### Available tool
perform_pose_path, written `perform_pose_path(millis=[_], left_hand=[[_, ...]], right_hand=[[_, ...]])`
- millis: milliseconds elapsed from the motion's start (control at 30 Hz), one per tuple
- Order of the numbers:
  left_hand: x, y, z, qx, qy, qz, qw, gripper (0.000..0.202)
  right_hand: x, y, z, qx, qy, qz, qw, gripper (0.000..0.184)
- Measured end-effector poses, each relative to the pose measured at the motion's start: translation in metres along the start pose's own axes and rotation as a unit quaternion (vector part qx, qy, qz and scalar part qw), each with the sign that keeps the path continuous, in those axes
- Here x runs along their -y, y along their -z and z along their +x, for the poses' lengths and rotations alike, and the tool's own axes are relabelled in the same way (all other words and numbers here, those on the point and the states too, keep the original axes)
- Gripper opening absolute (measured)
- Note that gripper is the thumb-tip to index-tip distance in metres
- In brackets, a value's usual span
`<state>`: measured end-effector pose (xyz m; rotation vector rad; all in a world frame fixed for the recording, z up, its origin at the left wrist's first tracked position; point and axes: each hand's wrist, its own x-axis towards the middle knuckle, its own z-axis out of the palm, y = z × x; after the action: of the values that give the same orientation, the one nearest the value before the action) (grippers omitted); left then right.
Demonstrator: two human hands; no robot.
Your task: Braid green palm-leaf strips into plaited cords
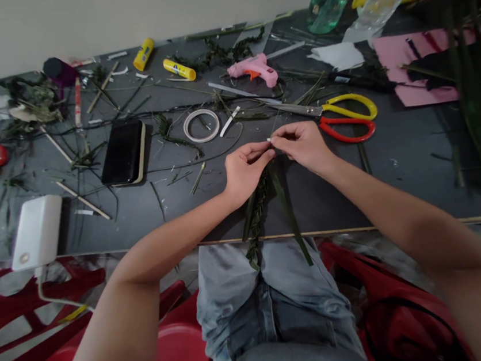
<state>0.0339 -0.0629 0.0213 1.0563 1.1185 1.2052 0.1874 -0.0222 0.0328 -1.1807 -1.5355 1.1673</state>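
My left hand (246, 171) and my right hand (303, 144) meet over the dark table (393, 145), fingers pinched together. Between the fingertips shows a small white bit (269, 139), too small to name. From my left hand hangs a braided green leaf strip (256, 213), with a loose flat leaf blade (290, 215) beside it, both trailing over the table edge toward my lap. Both hands are closed on the top end of this plaited leaf.
Yellow-and-red scissors (346, 116) lie just right of my hands. A tape roll (202, 125), a black phone (123, 153), a pink glue gun (256, 70), glue sticks (179, 69), a white charger block (37, 232) and leaf scraps litter the table. Red plastic chairs (43, 319) stand below.
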Motion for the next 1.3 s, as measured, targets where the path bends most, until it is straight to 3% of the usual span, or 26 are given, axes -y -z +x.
perform_pose_path(millis=[667, 900, 1300], left_hand=[[0.0006, -0.0002, 0.0034, 0.05, 0.031, -0.1, 0.993, 0.034], [0.0018, -0.0008, 0.0036, 0.017, 0.023, -0.105, 0.994, 0.032], [0.0021, 0.0004, 0.0022, 0.007, -0.012, -0.043, 0.999, 0.026]], right_hand=[[0.0046, -0.0047, 0.0003, -0.013, 0.003, 0.123, 0.992, 0.008], [0.0058, -0.0038, -0.0011, -0.03, -0.01, 0.091, 0.995, 0.016], [0.0071, -0.004, -0.0019, -0.03, -0.011, 0.051, 0.998, 0.017]])
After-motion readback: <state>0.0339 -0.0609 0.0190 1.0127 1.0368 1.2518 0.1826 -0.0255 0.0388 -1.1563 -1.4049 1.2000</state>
